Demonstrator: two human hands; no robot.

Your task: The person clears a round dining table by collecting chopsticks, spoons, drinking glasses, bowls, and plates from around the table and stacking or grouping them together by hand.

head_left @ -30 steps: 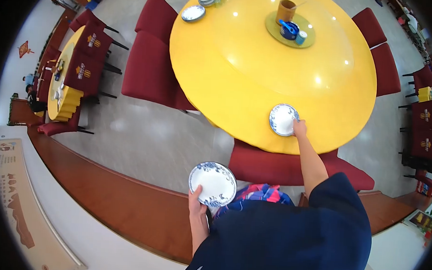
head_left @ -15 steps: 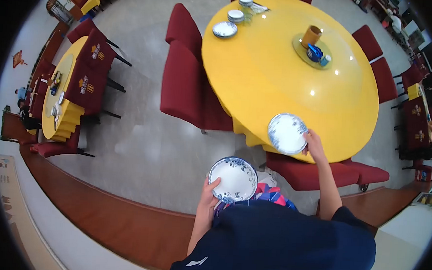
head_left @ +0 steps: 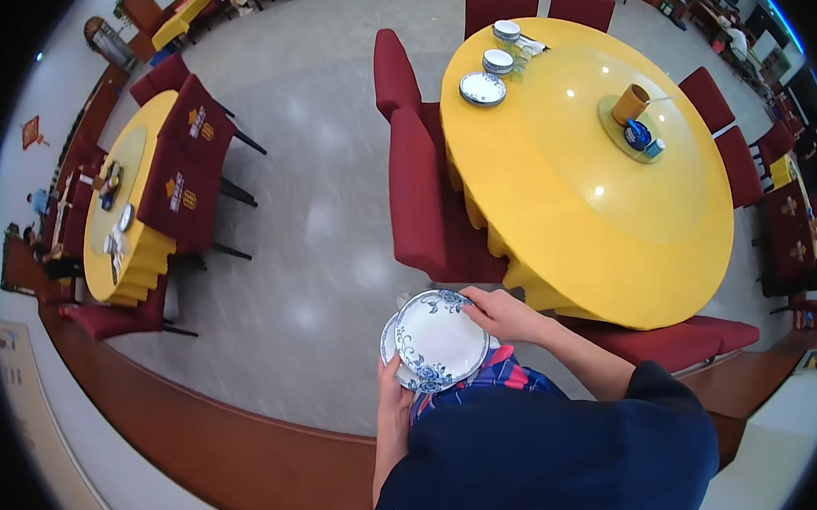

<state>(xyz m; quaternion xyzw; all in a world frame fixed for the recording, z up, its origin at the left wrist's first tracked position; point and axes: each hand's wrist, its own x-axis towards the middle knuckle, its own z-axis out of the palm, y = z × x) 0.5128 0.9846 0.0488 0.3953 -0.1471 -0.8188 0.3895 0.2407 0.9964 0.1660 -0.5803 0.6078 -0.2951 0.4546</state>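
Observation:
In front of my body, a white plate with blue flowers [head_left: 441,342] is held by its upper right edge in my right hand [head_left: 502,315], the fingers pinching the rim. It overlaps another white and blue plate [head_left: 388,343] behind it, of which only the left and lower rim shows. My left hand [head_left: 393,385] grips that lower plate from the left side; most of its fingers are hidden under the plates. Whether more plates are stacked there I cannot tell. The yellow round table [head_left: 558,217] stands ahead and to the right of both hands.
On the table's far left are a stack of plates [head_left: 483,90], bowls [head_left: 498,60] and glasses [head_left: 520,69]. A brown cylindrical holder [head_left: 631,103] stands on the glass turntable [head_left: 605,205]. Red chairs [head_left: 429,210] surround the table. Another laid table [head_left: 125,203] is at left.
My right hand has brought its plate from over the table's near edge leftward onto the plate in my left hand. The view has shifted, so the table appears farther right and lower.

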